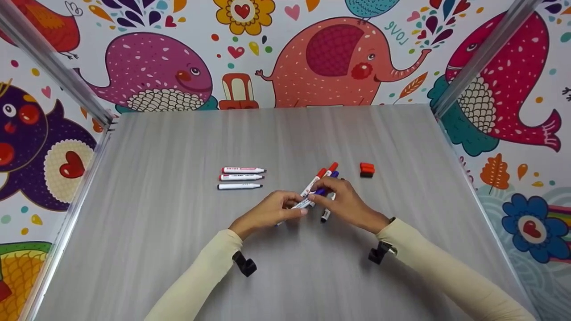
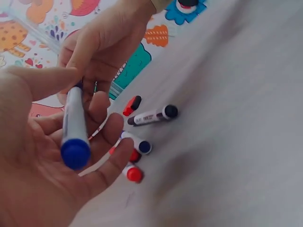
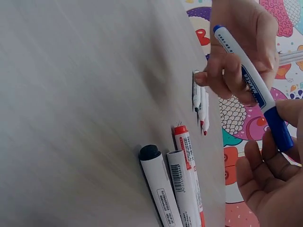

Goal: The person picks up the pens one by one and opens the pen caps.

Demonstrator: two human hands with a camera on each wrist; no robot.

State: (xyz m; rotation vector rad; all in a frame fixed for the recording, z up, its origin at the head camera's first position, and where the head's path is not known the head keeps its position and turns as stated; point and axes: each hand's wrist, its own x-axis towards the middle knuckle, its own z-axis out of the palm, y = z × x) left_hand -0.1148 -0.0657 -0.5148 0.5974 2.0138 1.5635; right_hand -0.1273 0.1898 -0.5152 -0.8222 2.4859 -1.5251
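Left hand grips blue marker by the barrel, right hand pinches its cap; marker's above the table; loose markers lie near the right hand.

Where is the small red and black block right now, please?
In the head view, the block lies on the table, right of the red-ended markers and beyond the right hand.
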